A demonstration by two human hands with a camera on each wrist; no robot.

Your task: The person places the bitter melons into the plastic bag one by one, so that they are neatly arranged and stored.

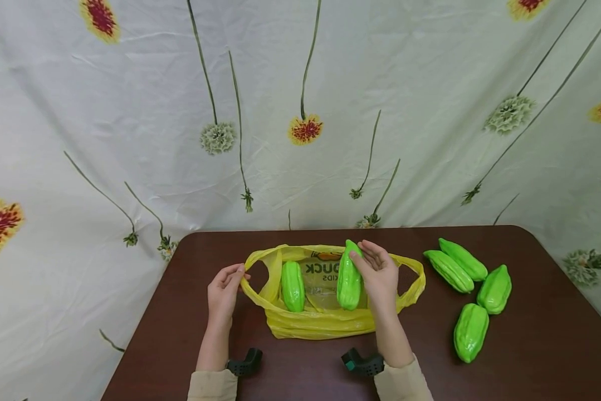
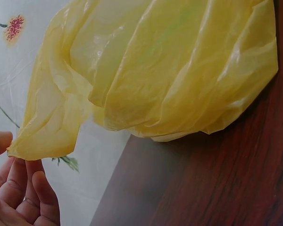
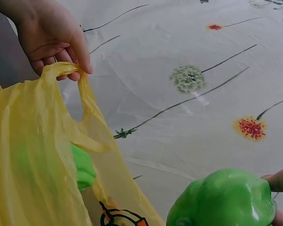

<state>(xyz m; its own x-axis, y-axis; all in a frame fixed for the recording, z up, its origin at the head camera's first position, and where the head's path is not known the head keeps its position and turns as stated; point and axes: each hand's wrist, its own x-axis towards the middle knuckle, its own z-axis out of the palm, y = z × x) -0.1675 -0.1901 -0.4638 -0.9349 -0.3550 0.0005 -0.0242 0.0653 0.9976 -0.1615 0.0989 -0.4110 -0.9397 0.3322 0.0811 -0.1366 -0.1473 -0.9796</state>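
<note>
In the head view, my left hand (image 1: 223,291) pinches the left handle of a yellow plastic bag (image 1: 320,326) between thumb and fingers. The left wrist view shows the handle's edge at the fingertips of that hand (image 2: 23,193). One glossy, ridged green vegetable (image 1: 292,286) is inside the bag at its left. My right hand (image 1: 380,273) holds a second ridged green vegetable (image 1: 349,278) by its side, upright in front of the bag's open mouth. In the right wrist view this vegetable (image 3: 224,202) appears apart from the bag, with thumb and fingers at its end.
Several more ridged green vegetables (image 1: 470,332) lie on the dark brown table (image 1: 526,345) to the right of the bag. A white floral cloth (image 1: 260,83) hangs behind the table. The bag's right handle (image 1: 416,281) hangs loose beside my right hand.
</note>
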